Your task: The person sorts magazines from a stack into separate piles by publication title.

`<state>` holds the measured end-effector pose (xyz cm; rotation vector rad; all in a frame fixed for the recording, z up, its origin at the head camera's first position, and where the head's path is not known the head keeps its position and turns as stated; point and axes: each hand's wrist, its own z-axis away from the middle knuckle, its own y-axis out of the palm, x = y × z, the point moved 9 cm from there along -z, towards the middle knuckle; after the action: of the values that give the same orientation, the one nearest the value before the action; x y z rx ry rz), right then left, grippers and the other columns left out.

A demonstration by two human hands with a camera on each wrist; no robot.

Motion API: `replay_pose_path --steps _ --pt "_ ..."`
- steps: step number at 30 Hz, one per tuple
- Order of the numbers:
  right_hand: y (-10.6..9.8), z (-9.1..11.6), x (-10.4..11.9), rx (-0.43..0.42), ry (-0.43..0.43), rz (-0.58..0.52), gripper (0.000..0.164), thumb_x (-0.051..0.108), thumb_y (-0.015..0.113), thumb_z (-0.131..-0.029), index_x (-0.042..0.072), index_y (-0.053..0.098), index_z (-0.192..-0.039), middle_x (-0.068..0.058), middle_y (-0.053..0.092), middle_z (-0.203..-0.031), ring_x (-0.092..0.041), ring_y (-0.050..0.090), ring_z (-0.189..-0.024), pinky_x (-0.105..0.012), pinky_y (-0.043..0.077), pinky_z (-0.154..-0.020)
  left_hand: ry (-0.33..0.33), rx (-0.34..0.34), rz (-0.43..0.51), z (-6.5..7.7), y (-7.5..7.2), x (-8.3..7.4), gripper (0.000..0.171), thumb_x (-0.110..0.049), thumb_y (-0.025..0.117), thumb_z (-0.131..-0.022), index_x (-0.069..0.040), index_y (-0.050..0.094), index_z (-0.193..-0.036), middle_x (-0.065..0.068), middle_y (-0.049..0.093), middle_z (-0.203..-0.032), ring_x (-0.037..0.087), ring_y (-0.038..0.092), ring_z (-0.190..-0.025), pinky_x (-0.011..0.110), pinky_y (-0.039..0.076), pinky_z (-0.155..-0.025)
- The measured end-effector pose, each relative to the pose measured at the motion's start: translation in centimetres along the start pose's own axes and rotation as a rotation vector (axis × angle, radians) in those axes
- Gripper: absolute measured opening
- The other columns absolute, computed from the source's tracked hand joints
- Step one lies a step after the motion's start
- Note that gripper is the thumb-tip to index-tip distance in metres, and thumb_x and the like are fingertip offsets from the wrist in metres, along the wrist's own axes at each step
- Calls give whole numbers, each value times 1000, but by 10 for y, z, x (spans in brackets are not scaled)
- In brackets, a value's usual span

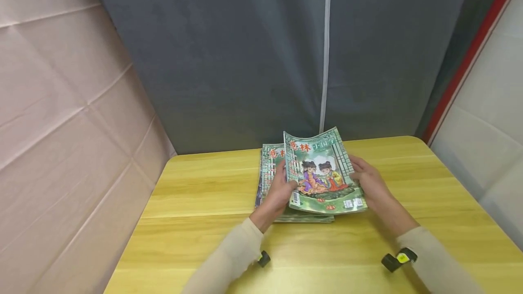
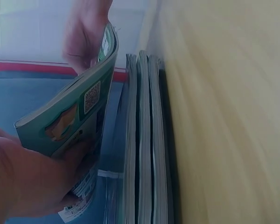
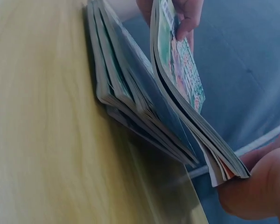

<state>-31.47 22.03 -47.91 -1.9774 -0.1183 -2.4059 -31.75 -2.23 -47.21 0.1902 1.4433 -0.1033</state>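
Note:
Both hands hold up a green magazine (image 1: 323,176) with two cartoon figures on its cover, over a stack of similar magazines (image 1: 271,162). My left hand (image 1: 282,189) grips its left edge, thumb on the cover and fingers underneath. On the opposite edge, my right hand (image 1: 367,180) pinches the pages. The held magazine (image 2: 79,102) bends into a curve in the left wrist view, its back cover showing a QR code. Beneath it, the stacked magazines (image 3: 119,79) lie on the table, apart from the held one in the right wrist view.
The yellow wood-grain table (image 1: 196,194) has rounded far corners. A dark grey curtain (image 1: 229,58) with a pale vertical strip hangs behind it. Light cloth (image 1: 61,126) stands at the left, and a pale panel with a red edge (image 1: 470,67) at the right.

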Motion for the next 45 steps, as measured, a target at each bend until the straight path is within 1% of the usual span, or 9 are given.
replay_pose_path --steps 10,20,25,33,36,38,41,43,45 --pt "-25 0 10 35 10 -82 69 2 40 -109 14 12 -171 -15 5 -179 -16 45 -144 -16 56 -97 -45 -6 134 -11 27 5 103 18 52 -82 -14 9 -171 19 17 -177 39 22 -163 54 27 -132" --pt "-58 1 21 55 57 -217 70 5 44 -111 18 11 -171 -8 0 -179 6 59 -119 -18 59 -93 -52 -10 230 -22 61 4 99 21 50 -79 -11 17 -167 18 35 -169 39 44 -148 52 42 -122" --pt "-74 2 25 76 55 -269 74 3 47 -110 17 9 -171 -6 -2 -179 7 65 -111 -21 61 -91 -58 -9 279 -25 77 5 95 23 48 -77 -10 23 -163 17 44 -161 38 49 -142 54 42 -122" --pt "-105 5 25 64 59 -271 75 4 50 -110 18 9 -171 -3 -3 -178 5 68 -110 -23 62 -90 -86 -29 322 -34 103 11 97 23 50 -74 -7 23 -163 20 43 -161 39 46 -147 52 37 -128" --pt "-114 9 22 59 61 -279 76 4 51 -109 19 10 -171 4 9 -177 4 68 -110 -24 62 -88 -112 -8 350 -36 114 16 93 21 51 -75 -7 27 -160 17 51 -152 37 54 -137 53 45 -121" --pt "-120 11 19 45 58 -276 76 4 53 -108 19 12 -170 17 35 -169 3 69 -109 -25 63 -86 -125 2 365 -36 119 19 91 19 53 -75 -6 28 -159 17 51 -151 38 55 -135 54 45 -120" --pt "-128 13 15 3 55 -262 74 3 54 -107 18 18 -170 24 68 -136 1 71 -104 -27 64 -82 -137 1 376 -36 125 21 92 16 54 -75 -5 26 -160 20 46 -155 40 49 -141 57 40 -124" --pt "-132 11 13 -28 53 -253 72 2 55 -106 18 23 -168 26 75 -115 -2 73 -100 -29 65 -79 -143 -7 378 -36 127 20 92 14 55 -76 -4 24 -160 21 42 -158 40 44 -145 57 36 -126" --pt "-134 9 11 -54 50 -250 69 0 56 -106 18 30 -167 23 77 -111 -4 75 -96 -30 65 -76 -145 -10 388 -37 128 19 88 12 55 -76 -4 26 -158 22 44 -154 40 47 -142 57 38 -125"
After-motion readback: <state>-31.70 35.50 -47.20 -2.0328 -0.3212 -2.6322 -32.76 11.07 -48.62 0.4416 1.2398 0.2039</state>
